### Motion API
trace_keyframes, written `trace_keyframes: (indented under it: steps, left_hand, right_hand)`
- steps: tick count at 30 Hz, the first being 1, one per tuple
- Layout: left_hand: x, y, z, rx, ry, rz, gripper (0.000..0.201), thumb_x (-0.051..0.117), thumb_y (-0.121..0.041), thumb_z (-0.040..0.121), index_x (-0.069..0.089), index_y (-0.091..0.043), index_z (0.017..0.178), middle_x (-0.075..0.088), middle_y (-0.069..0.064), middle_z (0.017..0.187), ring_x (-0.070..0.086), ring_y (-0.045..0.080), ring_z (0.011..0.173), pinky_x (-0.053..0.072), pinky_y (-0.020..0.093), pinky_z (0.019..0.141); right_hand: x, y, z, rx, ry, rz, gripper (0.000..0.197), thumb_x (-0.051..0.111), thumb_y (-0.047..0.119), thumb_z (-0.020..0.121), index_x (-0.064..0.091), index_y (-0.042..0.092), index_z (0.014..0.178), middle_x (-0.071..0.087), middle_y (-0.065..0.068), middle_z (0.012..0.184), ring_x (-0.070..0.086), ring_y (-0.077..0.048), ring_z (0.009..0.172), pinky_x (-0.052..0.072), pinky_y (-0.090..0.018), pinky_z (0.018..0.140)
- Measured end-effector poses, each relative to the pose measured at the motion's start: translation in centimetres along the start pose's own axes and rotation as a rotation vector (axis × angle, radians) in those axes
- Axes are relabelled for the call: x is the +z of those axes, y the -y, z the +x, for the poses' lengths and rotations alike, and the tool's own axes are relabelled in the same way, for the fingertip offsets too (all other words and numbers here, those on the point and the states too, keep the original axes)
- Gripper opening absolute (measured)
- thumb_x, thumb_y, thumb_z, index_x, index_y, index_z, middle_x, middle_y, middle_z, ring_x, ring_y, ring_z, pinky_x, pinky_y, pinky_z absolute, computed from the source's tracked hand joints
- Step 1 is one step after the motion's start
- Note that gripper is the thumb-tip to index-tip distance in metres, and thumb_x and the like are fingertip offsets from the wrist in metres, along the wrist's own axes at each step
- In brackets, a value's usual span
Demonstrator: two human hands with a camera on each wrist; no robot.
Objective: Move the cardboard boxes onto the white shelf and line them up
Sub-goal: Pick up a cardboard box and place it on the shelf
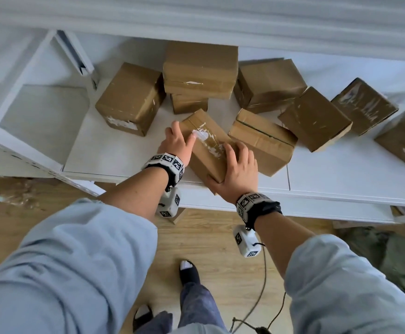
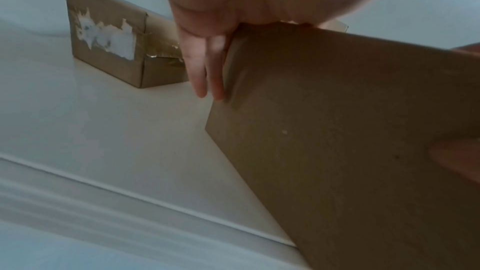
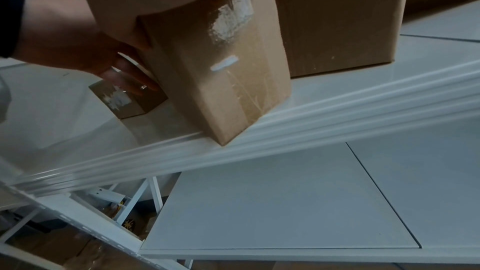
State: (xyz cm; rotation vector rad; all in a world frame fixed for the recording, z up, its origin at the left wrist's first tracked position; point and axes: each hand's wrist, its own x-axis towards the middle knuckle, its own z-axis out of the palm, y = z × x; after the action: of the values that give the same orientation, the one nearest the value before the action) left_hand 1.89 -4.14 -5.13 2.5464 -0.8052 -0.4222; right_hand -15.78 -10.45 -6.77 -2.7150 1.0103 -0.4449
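Note:
A small taped cardboard box (image 1: 206, 150) lies askew on the white shelf (image 1: 112, 150), its near corner jutting over the front edge. My left hand (image 1: 176, 141) rests on its far left edge; in the left wrist view the fingers (image 2: 207, 73) hang straight down the box's (image 2: 337, 130) side. My right hand (image 1: 238, 169) grips the near right end, fingers curled over the top and thumb round the corner. The right wrist view shows the same box (image 3: 221, 69) tilted at the shelf lip (image 3: 259, 130). Several more boxes stand unaligned behind and to the right.
A larger box (image 1: 130, 98) stands to the left, a stacked box (image 1: 200, 66) behind, another (image 1: 262, 141) close on the right. Bare shelf lies at the front left. A lower white shelf (image 3: 285, 202) sits below. Wooden floor and my feet are underneath.

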Motion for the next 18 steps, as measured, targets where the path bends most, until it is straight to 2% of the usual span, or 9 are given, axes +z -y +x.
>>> trace_keyframes:
  steps: [5, 8, 10, 14, 18]
  left_hand:
    - [0.1, 0.2, -0.6, -0.021, 0.005, -0.129, 0.059, 0.041, -0.05, 0.101, 0.028, -0.014, 0.145, 0.041, 0.017, 0.139, 0.057, 0.044, 0.106, 0.036, 0.037, 0.072]
    - [-0.7, 0.5, -1.6, 0.001, -0.036, -0.113, 0.058, 0.043, -0.05, 0.1, 0.032, -0.01, 0.142, 0.046, 0.018, 0.134, 0.059, 0.042, 0.104, 0.039, 0.037, 0.071]
    - [-1.2, 1.6, -2.8, 0.021, -0.056, -0.099, 0.058, 0.043, -0.05, 0.1, 0.034, -0.009, 0.139, 0.048, 0.018, 0.13, 0.059, 0.04, 0.101, 0.041, 0.037, 0.069]
    - [-2.3, 6.7, -6.2, 0.041, -0.084, -0.101, 0.059, 0.043, -0.053, 0.098, 0.038, -0.005, 0.133, 0.052, 0.019, 0.124, 0.057, 0.038, 0.105, 0.045, 0.042, 0.075]
    - [-5.1, 13.3, -9.3, 0.058, -0.1, -0.182, 0.061, 0.045, -0.051, 0.099, 0.038, -0.002, 0.135, 0.048, 0.019, 0.129, 0.057, 0.039, 0.108, 0.048, 0.044, 0.084]
  right_hand:
    - [-0.5, 0.6, -0.5, 0.028, 0.035, -0.021, 0.094, 0.067, 0.065, 0.063, 0.046, 0.014, 0.139, 0.043, -0.018, 0.139, 0.045, -0.036, 0.114, 0.042, -0.046, 0.095]
    - [-1.1, 1.1, -0.9, 0.016, 0.056, -0.043, 0.095, 0.066, 0.066, 0.064, 0.043, 0.014, 0.14, 0.043, -0.018, 0.138, 0.045, -0.036, 0.114, 0.044, -0.047, 0.095]
    - [-1.3, 1.8, -1.7, -0.012, 0.071, -0.058, 0.095, 0.06, 0.068, 0.065, 0.042, 0.013, 0.14, 0.043, -0.019, 0.136, 0.046, -0.036, 0.112, 0.046, -0.048, 0.094]
    - [-1.3, 5.5, -4.7, -0.055, 0.116, -0.096, 0.095, 0.055, 0.071, 0.065, 0.043, 0.013, 0.14, 0.044, -0.017, 0.134, 0.046, -0.036, 0.112, 0.047, -0.048, 0.093]
    - [-0.1, 11.8, -8.1, -0.093, 0.109, -0.103, 0.093, 0.053, 0.073, 0.067, 0.045, 0.015, 0.139, 0.045, -0.016, 0.134, 0.047, -0.034, 0.112, 0.048, -0.046, 0.092]
